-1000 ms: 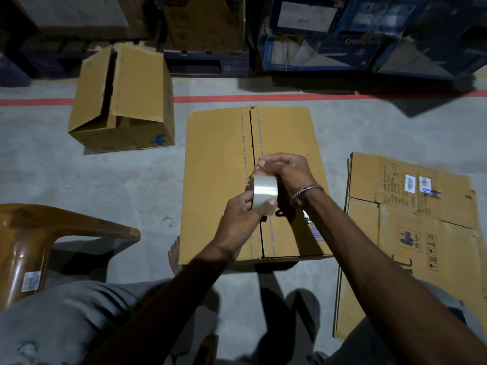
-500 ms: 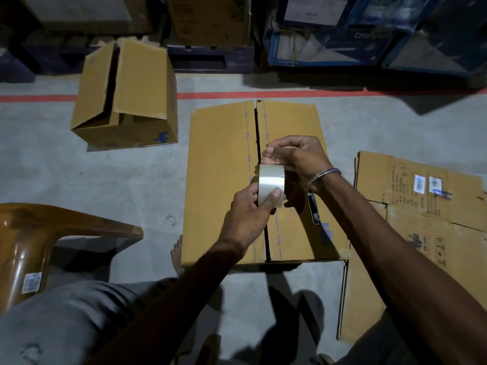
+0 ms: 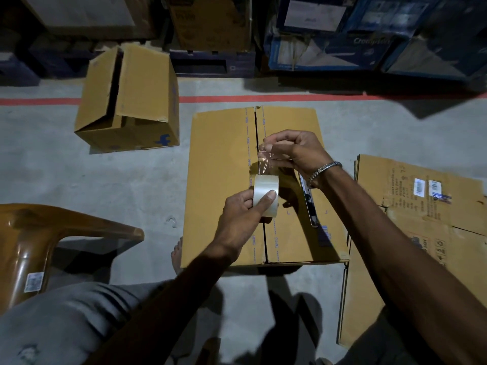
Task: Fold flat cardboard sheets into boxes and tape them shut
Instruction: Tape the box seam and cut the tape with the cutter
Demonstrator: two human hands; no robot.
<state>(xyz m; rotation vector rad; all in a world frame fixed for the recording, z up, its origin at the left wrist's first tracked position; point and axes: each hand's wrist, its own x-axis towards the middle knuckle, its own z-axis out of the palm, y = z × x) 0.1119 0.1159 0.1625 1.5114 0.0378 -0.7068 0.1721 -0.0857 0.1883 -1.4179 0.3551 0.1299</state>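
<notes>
Left hand [image 3: 241,214] curled round clear tape roll [image 3: 265,194], thumb across its face, above closed box [image 3: 224,185] on floor [image 3: 79,180]. Right hand [image 3: 297,151] just beyond roll, pinching pulled tape strip [image 3: 264,160] over box's centre seam. Flat cardboard sheets [image 3: 421,219] right of box.

Right edge cut off the flat cardboard sheets [image 3: 421,233]. The left hand [image 3: 243,214] hid the near part of the tape roll [image 3: 266,194]. Printing on the far stacked cartons [image 3: 329,35] — too dim and blurred to read. The brown chair [image 3: 39,246] — cut by the left edge.
</notes>
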